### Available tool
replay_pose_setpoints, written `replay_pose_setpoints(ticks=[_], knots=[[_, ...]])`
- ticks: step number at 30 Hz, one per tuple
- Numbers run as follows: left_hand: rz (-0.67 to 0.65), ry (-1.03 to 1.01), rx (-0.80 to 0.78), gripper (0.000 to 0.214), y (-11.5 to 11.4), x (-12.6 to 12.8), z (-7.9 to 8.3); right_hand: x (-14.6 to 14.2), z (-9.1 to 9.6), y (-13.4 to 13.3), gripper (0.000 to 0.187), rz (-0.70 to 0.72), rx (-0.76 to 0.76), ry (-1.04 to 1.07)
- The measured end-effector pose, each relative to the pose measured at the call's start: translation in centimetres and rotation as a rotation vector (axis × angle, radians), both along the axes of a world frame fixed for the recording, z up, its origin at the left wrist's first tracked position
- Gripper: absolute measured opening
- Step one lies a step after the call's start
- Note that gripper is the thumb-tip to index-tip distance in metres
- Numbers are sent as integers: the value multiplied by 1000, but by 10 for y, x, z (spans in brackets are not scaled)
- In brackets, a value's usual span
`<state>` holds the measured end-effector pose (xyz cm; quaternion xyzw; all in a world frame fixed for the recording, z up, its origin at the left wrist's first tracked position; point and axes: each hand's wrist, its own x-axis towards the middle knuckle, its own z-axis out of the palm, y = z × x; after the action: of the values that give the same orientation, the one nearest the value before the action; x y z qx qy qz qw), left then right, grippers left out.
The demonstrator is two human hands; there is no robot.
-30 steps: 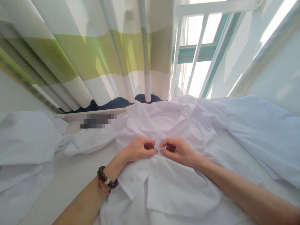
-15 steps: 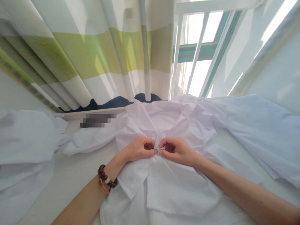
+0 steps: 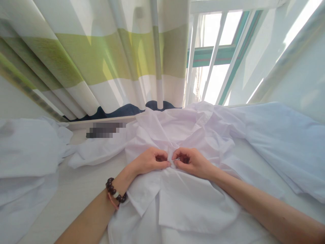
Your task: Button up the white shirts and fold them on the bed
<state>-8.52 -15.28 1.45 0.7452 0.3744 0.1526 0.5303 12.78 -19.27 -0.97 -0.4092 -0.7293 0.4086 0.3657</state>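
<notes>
A white shirt (image 3: 193,203) lies spread out in front of me, its collar (image 3: 204,113) at the far end and its lower front edges toward me. At the middle of its front, my left hand (image 3: 151,159) pinches the cloth between thumb and fingers. My right hand (image 3: 191,161) faces it, fingertips almost touching the left ones, also pinching the shirt's front edge. Any button between the fingertips is too small to make out. Dark beads (image 3: 110,186) circle my left wrist.
More white garments lie on the left (image 3: 25,149) and on the right (image 3: 284,135). A pixelated dark object (image 3: 105,130) rests near the far edge. Behind stand a white railing (image 3: 214,54) and a green-and-white curtain (image 3: 101,57), with a window beyond.
My right thumb and fingertips have shifted slightly at the shirt's front edge. My left hand stays almost still, and the shirt lies as before.
</notes>
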Motion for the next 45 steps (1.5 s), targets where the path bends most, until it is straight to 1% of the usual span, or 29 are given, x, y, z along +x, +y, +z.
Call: replay_pose_setpoints(ticks=[2, 7, 9, 15, 18, 22, 26, 30, 36, 41, 45], knots=[[1, -29, -49, 17, 2, -1, -1, -1, -1, -1, 8, -22, 66, 15], [23, -136, -206, 21, 6, -3, -1, -3, -2, -6, 6, 7, 355, -13], [24, -157, -239, 23, 7, -4, -1, -3, -1, -7, 8, 4, 411, -36], [14, -163, -260, 27, 8, -6, -2, -3, -2, -8, 13, -13, 439, -45], [4, -167, -265, 28, 9, -7, -2, -2, -2, -8, 12, -2, 460, -42], [7, -150, -240, 28, 9, -8, -1, -2, -2, -9, 9, -12, 511, -82], [8, -117, -206, 31, 9, -8, 1, -2, -2, -9, 13, -48, 564, -135], [18, -105, -190, 32, 9, -7, 1, -2, -3, -8, 15, -57, 606, -138], [23, -132, -230, 32, 10, -8, 0, -1, -3, -8, 19, -37, 641, -136], [28, -156, -277, 28, 10, -8, 0, -1, -2, -9, 17, -49, 655, -144], [42, -159, -260, 27, 10, -8, 0, -1, -1, -9, 17, -64, 639, -152]])
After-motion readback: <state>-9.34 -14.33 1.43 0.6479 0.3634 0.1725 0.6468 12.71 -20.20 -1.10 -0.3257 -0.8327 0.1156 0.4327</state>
